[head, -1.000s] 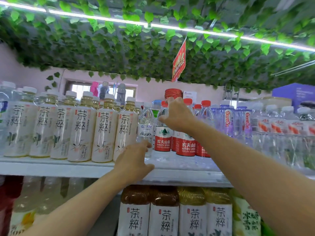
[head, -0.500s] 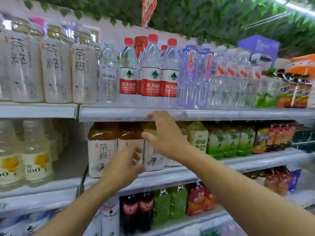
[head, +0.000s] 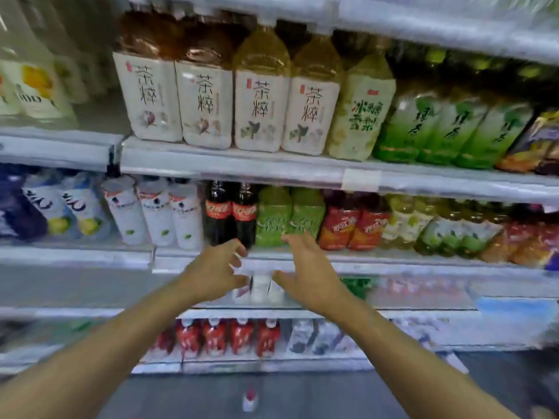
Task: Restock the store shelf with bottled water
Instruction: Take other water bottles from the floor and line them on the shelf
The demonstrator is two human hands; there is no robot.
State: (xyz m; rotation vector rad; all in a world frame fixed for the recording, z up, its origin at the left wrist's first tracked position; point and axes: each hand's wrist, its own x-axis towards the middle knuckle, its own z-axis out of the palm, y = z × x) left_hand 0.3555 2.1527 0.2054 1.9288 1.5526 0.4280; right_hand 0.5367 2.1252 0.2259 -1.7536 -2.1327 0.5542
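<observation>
1. Our view has dropped: half a second ago we faced the water row on the upper shelf, and now that row is out of frame, with the tea bottles (head: 205,104) at 12 o'clock.

2. Both hands have come down with it. A second ago the right one was on a red-capped water bottle up top; now neither is near that row.

3. We judge one bottle placed and the reach going low for the next; this is a guess from the downward sweep.

4. The left hand (head: 211,272) hangs in front of the shelf edge (head: 393,267) below the cola bottles (head: 231,213), fingers spread and loosely bent, holding nothing.

5. The right hand (head: 308,273), at 3 o'clock of the left, is wide as well, palm turned inward, thumb low, empty.

6. Between the two hands shows a pale, blurred bottle (head: 260,287) on a lower shelf; we cannot tell whether it is water or whether either hand touches it.

7. At 6 o'clock, on the floor, a small red-capped bottle (head: 250,399) lies; it looks like the water stock, though blur leaves that uncertain.

8. The picture is smeared with motion, so finer finger detail is beyond us.
</observation>
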